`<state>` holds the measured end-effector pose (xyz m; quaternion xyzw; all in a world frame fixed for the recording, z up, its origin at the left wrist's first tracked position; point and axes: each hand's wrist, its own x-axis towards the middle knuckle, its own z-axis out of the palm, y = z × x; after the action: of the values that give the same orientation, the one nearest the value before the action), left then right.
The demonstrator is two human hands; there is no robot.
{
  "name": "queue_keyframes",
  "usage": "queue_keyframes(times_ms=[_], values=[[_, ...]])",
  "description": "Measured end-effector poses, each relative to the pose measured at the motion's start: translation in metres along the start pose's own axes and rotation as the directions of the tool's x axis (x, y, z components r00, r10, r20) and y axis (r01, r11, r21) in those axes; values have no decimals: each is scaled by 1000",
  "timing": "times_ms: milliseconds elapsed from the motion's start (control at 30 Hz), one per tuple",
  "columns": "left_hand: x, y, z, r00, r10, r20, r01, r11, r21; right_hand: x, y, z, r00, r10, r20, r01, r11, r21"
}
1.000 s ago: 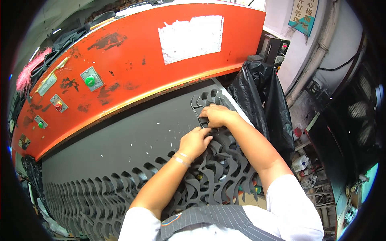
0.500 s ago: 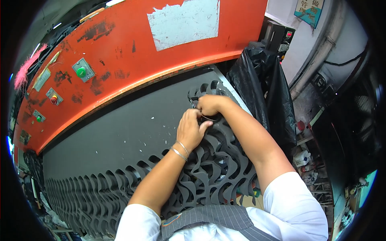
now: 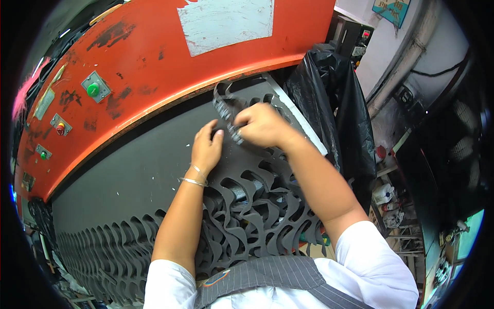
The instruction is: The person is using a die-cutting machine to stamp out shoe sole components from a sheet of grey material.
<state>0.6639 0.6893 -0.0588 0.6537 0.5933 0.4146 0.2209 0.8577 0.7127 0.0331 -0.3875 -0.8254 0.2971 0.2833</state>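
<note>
The right hand (image 3: 263, 126) has its fingers closed on a blurred die (image 3: 222, 109), which juts past them toward the red press (image 3: 154, 72). The left hand (image 3: 207, 149) has thumb and fingertips apart beside the die; whether they pinch anything, I cannot tell. Bare sheet (image 3: 139, 165) opens left of them, cut webbing (image 3: 237, 240) lies nearer, and a pale rail (image 3: 298, 117) edges the right fingers' right.

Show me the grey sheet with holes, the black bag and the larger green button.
Grey sheet (image 3: 225, 198), head view: a strip between holes.
Black bag (image 3: 355, 110), head view: middle folds.
Larger green button (image 3: 93, 89), head view: its cap.
</note>
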Motion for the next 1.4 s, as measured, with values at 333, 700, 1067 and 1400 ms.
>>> queue_keyframes(times_ms=[333,700,1067,1400], values=[[-23,-9,-5,979,-24,200,-15,982,191,-57,29,38,988,-126,-90,114,985,-128],[-3,-8,-11,950,57,307,-137,959,247,-60,54,61,972,-169,-166,142,977,-162],[67,-42,-24,976,30,215,-68,982,174,17,66,56,999,-32,-14,24,924,-382],[4,-195,-365,510,-90,-855,1,995,-104,116,-66,104,880,-411,-237,366,906,-210]])
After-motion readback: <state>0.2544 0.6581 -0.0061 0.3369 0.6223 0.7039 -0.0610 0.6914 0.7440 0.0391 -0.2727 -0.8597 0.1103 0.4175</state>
